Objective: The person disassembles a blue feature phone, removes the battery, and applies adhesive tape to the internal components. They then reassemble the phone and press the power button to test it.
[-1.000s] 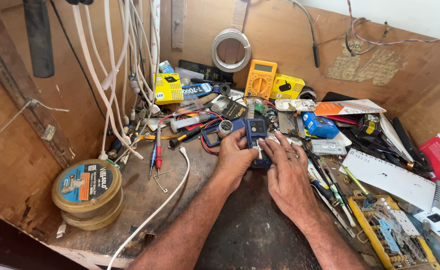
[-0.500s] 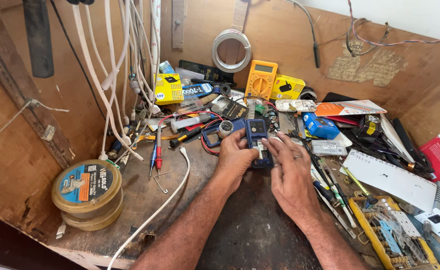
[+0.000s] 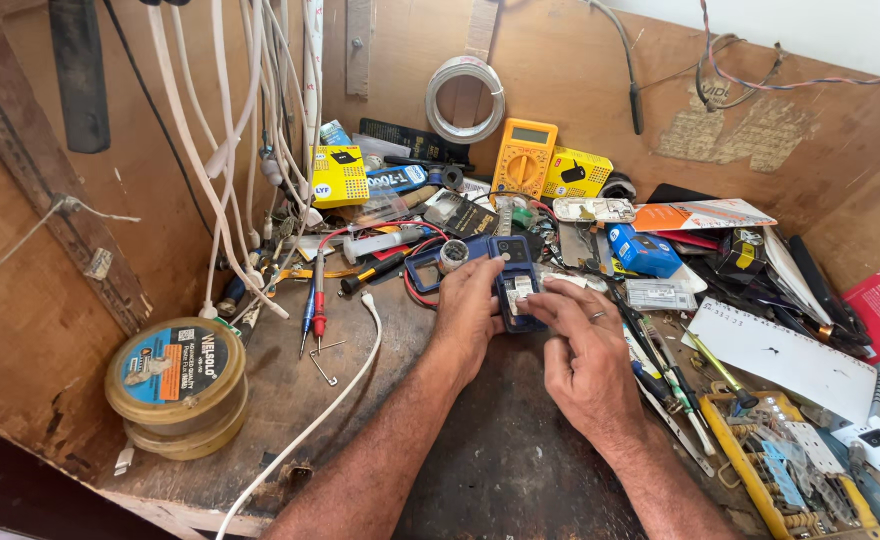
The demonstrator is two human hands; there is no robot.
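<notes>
While the left hand grips the blue phone from its left side with curled fingers, the right hand lies just right of the phone with its fingers stretched flat over the lower half, touching the white sticker there; this hand is open, not closed around anything. The phone rests face down on the dark worn workbench, close to its middle. In front of the phone, toward the person, the bench is bare between the forearms, and this is the only free room; the front edge left of the phone is chipped and broken. Right of the phone, screwdrivers and a white notepad crowd the surface up to the edge. Behind the phone stand a yellow multimeter and a yellow box against the wooden back wall. Far left of the phone, two round tins are stacked with closed lids, so their content is hidden. Compared with a second ago, the right fingers have moved onto the phone's back, and the left hand stays where it was.
</notes>
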